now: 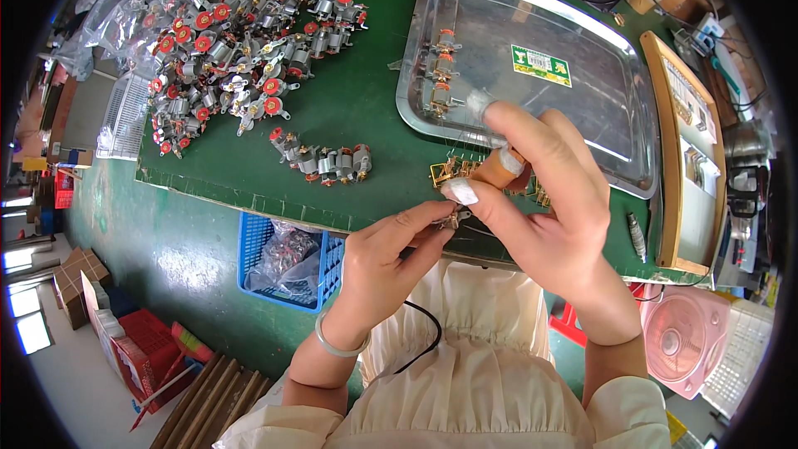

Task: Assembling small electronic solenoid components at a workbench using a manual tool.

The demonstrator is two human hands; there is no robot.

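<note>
My left hand is closed, its thumb and index finger pinching a small metal part at the table's near edge. Right above it is my right hand, thumb bent in by the part; whitish wraps and an orange band cover some of its fingertips. Those fingers look pinched, but anything between them is too small to make out. Brass-coloured small parts with thin upright wires lie just beyond, partly hidden by the right hand. A short row of small silver motors with red discs lies farther left.
A large pile of similar motors covers the table's left side, beside a clear plastic bag. The metal tray holds several motors along its left side. A wooden-framed box stands right. Below are a blue crate and a pink fan.
</note>
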